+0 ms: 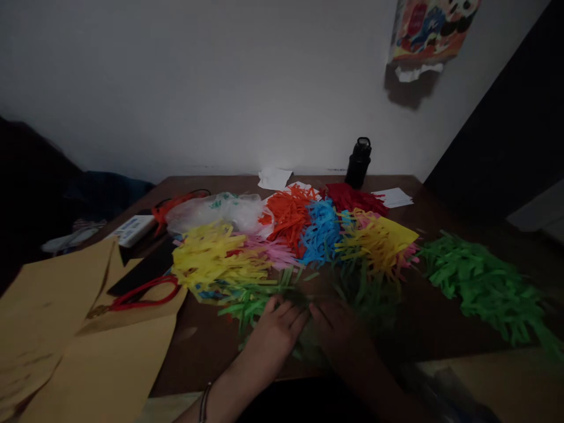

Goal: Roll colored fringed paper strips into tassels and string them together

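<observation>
At the near middle of the table, my left hand [279, 329] has its fingers curled and closed on green paper fringe [249, 302]. Close beside it, my right hand [339, 329] is in shadow and smeared by motion, and its fingertips cannot be made out clearly. Dark green strips [370, 288] lie just beyond and to the right of that hand. Yellow paper fringe [215, 255] is heaped ahead of my left hand. Blue fringe [324, 232], orange-red fringe [291, 214] and pink fringe [268, 249] lie farther off.
On the left are brown paper sheets [127, 358] and red-handled scissors [145, 294]. A plastic bag [220, 211] and a white box [134, 230] lie behind them. A black bottle [358, 163] stands at the back. Bright green fringe [484, 285] covers the right side.
</observation>
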`<act>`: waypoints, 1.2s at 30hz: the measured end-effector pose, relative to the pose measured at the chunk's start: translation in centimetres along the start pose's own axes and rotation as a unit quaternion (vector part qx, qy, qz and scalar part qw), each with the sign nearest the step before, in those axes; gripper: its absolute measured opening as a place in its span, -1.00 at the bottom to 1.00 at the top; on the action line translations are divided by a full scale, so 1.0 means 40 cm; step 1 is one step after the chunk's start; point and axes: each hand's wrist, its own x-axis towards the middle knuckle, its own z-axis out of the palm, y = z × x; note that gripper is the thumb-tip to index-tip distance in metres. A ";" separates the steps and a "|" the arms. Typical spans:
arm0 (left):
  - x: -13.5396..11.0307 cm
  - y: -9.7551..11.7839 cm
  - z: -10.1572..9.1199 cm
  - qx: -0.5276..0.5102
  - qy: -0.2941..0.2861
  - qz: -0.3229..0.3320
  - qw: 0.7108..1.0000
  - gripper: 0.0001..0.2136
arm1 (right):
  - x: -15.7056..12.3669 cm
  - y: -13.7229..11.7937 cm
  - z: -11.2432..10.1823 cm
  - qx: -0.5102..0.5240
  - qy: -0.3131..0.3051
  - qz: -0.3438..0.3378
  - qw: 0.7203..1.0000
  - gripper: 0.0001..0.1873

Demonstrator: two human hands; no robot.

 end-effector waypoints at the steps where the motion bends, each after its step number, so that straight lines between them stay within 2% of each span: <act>1: -0.006 0.001 0.000 0.000 0.015 0.007 1.000 -0.79 | -0.007 0.004 0.009 0.001 0.010 -0.012 1.000 -0.66; 3: -0.022 0.003 0.000 0.003 0.035 0.013 0.999 -0.80 | -0.027 0.015 0.018 0.003 0.018 -0.027 0.999 -0.67; 6: -0.046 0.008 0.001 -0.013 0.032 0.003 0.999 -0.83 | -0.066 0.033 0.004 0.010 0.011 -0.039 0.999 -0.65; 8: -0.052 0.012 0.001 -0.043 0.016 -0.015 0.999 -0.83 | -0.089 0.042 -0.015 0.020 -0.011 -0.030 0.999 -0.62; 11: -0.041 0.016 -0.004 -0.060 -0.041 -0.090 0.993 -0.86 | -0.104 0.043 -0.032 0.034 -0.048 0.016 0.998 -0.66; 15: 0.000 0.018 -0.014 -0.014 -0.091 -0.182 0.979 -0.81 | -0.086 0.035 -0.029 -0.010 -0.062 0.113 0.992 -0.82; 20: 0.044 0.015 -0.026 0.020 -0.095 -0.217 0.971 -0.78 | -0.039 0.032 -0.022 -0.095 -0.112 0.203 0.968 -0.86; 26: 0.066 0.018 -0.025 0.052 -0.103 -0.248 0.962 -0.83 | -0.007 0.027 -0.032 -0.144 -0.128 0.254 0.948 -0.90; 29: 0.067 0.021 -0.018 0.059 -0.102 -0.251 0.961 -0.82 | -0.002 0.022 -0.032 -0.112 -0.082 0.219 0.966 -0.88; 32: 0.066 0.023 -0.014 0.061 -0.093 -0.246 0.963 -0.78 | 0.000 0.015 -0.017 -0.037 -0.043 0.117 0.992 -0.88; 34: 0.063 0.024 -0.017 0.061 -0.082 -0.239 0.966 -0.78 | -0.001 0.013 0.000 -0.017 -0.042 0.073 0.996 -0.85; 36: 0.058 0.024 -0.021 0.057 -0.073 -0.226 0.970 -0.84 | -0.002 0.014 0.014 -0.015 -0.033 0.059 0.998 -0.78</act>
